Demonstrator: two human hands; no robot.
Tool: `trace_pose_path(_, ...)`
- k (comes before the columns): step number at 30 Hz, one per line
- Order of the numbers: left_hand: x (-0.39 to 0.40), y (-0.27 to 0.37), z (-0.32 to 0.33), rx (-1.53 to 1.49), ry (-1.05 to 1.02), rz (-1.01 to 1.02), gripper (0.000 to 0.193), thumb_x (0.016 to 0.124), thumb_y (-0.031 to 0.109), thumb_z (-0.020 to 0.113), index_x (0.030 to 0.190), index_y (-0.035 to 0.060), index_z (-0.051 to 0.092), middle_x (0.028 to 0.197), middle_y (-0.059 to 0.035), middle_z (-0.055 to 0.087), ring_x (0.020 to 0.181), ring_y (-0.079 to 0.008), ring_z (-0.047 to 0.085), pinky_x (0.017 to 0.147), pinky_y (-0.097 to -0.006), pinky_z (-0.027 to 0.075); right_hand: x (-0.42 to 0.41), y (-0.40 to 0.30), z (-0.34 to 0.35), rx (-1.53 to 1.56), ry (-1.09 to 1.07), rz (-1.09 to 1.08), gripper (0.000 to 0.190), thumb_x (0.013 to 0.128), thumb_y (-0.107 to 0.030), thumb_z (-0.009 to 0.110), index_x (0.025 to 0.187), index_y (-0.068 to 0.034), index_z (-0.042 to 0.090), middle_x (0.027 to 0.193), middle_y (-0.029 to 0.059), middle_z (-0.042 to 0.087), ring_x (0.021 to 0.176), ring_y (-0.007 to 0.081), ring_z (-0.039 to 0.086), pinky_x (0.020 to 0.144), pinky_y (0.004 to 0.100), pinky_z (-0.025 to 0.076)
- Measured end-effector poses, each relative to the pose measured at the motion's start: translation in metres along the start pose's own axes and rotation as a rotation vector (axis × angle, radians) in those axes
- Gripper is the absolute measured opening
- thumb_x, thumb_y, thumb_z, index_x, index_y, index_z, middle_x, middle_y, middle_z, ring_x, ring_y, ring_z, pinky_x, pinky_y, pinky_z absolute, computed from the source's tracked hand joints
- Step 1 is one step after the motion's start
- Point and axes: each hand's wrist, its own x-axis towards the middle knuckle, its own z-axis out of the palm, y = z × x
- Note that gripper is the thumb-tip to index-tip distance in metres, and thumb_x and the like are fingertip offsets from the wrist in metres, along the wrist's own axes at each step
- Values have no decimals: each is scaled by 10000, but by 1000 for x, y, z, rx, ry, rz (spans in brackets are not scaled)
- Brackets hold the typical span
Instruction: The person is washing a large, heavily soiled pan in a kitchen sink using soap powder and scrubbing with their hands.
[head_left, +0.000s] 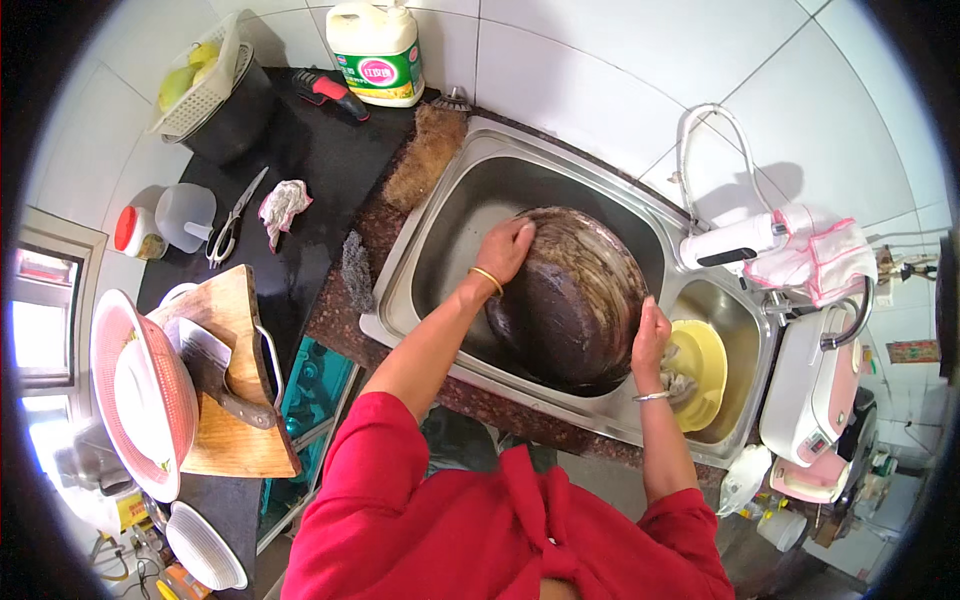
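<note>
A large round pan (562, 300), its underside dark and streaked with brown, is tilted in the big basin of the stainless-steel sink (457, 202). My left hand (507, 247) grips its upper left rim, the thumb lying on the near side. On the opposite rim, at the right, my right hand (651, 337) has hold of it. The inside of the pan faces away from me and is hidden. Just right of that hand, a yellow plastic basin (709, 367) sits in the smaller sink bowl with a greyish cloth (679, 382) in it.
A white faucet heater (727, 241) carries a pink-edged cloth (814, 255). Left of the sink lie a brown fibre scrubber (427, 154) and a grey scouring pad (356, 270). Scissors (232, 225), a crumpled rag (285, 206) and a cleaver (217, 375) on a wooden board (240, 442) occupy the left counter.
</note>
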Motion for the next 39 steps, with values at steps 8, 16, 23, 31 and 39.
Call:
trace_pose_path(8,40,-109,-24,-416,158,-625,110,760,29,570,853,-8,617,724,-96,603,619,-175,578,561,-264,467,16,11,-12,20,85,4,372,904,-278,451,603,-98,327,638,-64,325,616,55,282,541,239,280)
trace_pose_path(16,-5,-131,8,887,-438,-52,147,759,29,517,864,15,619,848,-171,607,818,-273,611,737,-354,497,37,13,-40,250,164,58,323,903,-316,443,894,-7,534,925,43,538,860,125,488,805,281,404)
trace_pose_path(23,6,-171,18,899,-567,-178,134,733,0,554,852,14,612,842,-159,608,782,-277,601,728,-349,489,17,4,-14,188,254,59,341,908,-289,441,685,-32,450,712,-28,441,687,80,378,661,233,345)
trace_pose_path(31,33,-101,8,-633,-126,-951,201,757,113,508,851,-39,599,842,-140,617,720,-230,594,640,-339,460,6,34,-22,59,42,-37,358,922,-218,410,621,-95,259,650,-57,253,614,58,252,542,234,253)
trace_pose_path(39,42,-38,0,-477,-21,-820,329,798,193,420,911,-81,563,899,-198,588,840,-304,552,756,-359,409,-1,-2,-6,-33,-68,-94,366,905,-231,393,605,-74,253,595,-45,227,568,70,225,490,272,187)
